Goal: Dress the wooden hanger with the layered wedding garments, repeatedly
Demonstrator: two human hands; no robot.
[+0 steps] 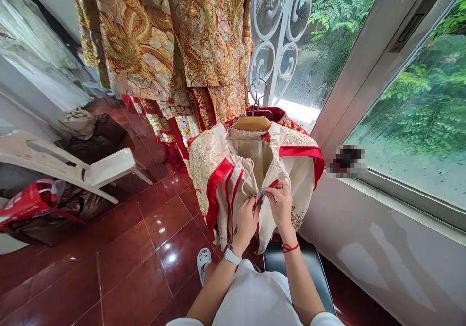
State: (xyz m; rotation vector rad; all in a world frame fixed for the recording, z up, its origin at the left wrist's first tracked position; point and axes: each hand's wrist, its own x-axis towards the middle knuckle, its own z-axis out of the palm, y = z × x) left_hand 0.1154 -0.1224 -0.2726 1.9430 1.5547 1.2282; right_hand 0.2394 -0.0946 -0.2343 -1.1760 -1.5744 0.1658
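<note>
In front of me hangs a cream jacket [207, 156] with red trim and gold embroidery, on a wooden hanger [251, 123] with a metal hook. Its front edges part below the gathered neckline, where a cream cord hangs. My left hand [247, 219], with a white watch at the wrist, pinches the front edge of the jacket. Just above it to the right, my right hand [280, 200] has thumb and finger pinched at the same front opening. A red string circles that wrist. Whether the fingertips hold a small fastener between them is too small to tell.
Gold-embroidered garments [145, 40] hang behind the jacket. A black stool [313, 268] stands below at the right, near the wall and window [411, 122]. At the left are a white chair [109, 168] and bags [29, 202] on the red tiled floor [124, 263].
</note>
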